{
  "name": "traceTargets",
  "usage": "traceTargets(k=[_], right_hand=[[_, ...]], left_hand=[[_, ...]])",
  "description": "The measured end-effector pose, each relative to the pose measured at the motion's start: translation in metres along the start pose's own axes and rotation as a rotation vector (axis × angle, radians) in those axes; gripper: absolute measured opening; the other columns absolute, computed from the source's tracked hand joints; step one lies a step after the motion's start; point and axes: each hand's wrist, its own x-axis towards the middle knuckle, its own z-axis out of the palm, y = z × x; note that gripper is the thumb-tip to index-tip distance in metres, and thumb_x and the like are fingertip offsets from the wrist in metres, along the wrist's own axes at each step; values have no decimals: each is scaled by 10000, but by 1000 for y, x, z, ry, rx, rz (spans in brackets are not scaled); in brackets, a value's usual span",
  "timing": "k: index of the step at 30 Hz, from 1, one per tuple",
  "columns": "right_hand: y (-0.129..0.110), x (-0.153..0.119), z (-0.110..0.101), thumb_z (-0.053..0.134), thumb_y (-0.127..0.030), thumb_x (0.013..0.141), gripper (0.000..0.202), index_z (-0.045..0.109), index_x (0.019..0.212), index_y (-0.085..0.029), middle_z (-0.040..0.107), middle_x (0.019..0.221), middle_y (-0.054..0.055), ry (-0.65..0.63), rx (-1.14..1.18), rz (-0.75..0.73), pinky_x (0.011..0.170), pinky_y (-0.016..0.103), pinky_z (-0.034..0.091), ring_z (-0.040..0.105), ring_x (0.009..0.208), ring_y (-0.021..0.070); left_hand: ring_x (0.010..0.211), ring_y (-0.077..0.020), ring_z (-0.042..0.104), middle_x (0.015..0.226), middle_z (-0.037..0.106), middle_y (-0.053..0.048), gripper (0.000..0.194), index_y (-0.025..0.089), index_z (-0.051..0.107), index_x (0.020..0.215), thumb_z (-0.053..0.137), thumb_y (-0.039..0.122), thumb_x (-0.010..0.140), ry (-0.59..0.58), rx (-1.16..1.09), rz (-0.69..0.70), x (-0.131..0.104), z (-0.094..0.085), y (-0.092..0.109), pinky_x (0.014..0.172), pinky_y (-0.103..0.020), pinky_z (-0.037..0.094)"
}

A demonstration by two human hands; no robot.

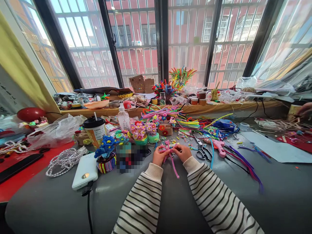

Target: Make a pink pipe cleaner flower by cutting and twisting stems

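Note:
Both hands meet over the grey table, pinching pink pipe cleaners that cross each other. My left hand grips them from the left with closed fingers. On the other side, my right hand pinches the same bundle, and one long pink end hangs down between the wrists. Black-handled scissors lie just right of my right hand, beside a pink glue gun. Behind the hands stands a small box with red flowers, near pots of pink pipe-cleaner flowers.
To the left are a blue flower pot, a white power bank with a cable, a lidded cup and a bead string. Loose pipe cleaners and a white sheet lie right. Another person's hand shows at the far right.

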Motion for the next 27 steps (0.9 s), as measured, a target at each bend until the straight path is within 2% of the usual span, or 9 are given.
traceTargets(k=[5, 9, 13, 17, 22, 24, 27], right_hand=[[0, -1, -1, 385, -251, 705, 190, 554, 699, -162, 559, 676, 37, 38, -232, -192, 538, 217, 394, 499, 559, 109], [-2, -2, -1, 401, -191, 703, 160, 538, 782, -170, 548, 764, 54, 74, -451, -374, 625, 222, 381, 497, 702, 134], [-7, -3, 0, 361, -204, 748, 185, 536, 808, -189, 552, 764, 51, 95, -598, -474, 614, 210, 364, 490, 731, 133], [-13, -5, 0, 340, -216, 762, 206, 541, 729, -184, 547, 720, 49, 98, -680, -520, 588, 213, 346, 485, 697, 129], [-15, -7, 3, 365, -238, 734, 189, 510, 638, -164, 519, 664, 54, 94, -613, -429, 546, 212, 334, 474, 639, 126], [-14, -7, 7, 391, -244, 702, 150, 491, 624, -164, 507, 642, 35, 92, -499, -318, 509, 203, 329, 462, 584, 111], [-11, -4, 13, 425, -256, 644, 135, 449, 543, -169, 461, 526, -12, 85, -239, -74, 456, 193, 315, 415, 480, 87]], left_hand=[[503, -151, 574, 522, 583, -13, 407, 131, 385, 730, 663, 97, 435, 5, -116, -48, -3, 1, 5, 516, -263, 467], [509, -156, 576, 512, 582, -10, 408, 134, 370, 730, 656, 79, 444, 11, -130, -50, -4, 3, 7, 508, -260, 466], [464, -145, 564, 473, 566, 12, 419, 138, 359, 727, 660, 93, 437, 21, -127, -11, -1, 2, 3, 482, -262, 463], [448, -134, 556, 474, 566, 14, 447, 144, 343, 712, 673, 118, 410, 28, -123, 42, 1, 0, -1, 483, -264, 459], [404, -108, 527, 455, 542, 41, 443, 162, 324, 693, 668, 169, 414, 76, -23, 148, -1, 0, -2, 459, -246, 442], [421, -101, 525, 472, 537, 46, 427, 170, 325, 690, 659, 176, 424, 85, 29, 212, -5, 3, 0, 464, -236, 437], [479, -103, 538, 525, 545, 35, 403, 175, 345, 679, 655, 172, 422, 107, 106, 294, -15, 9, 5, 500, -222, 432]])
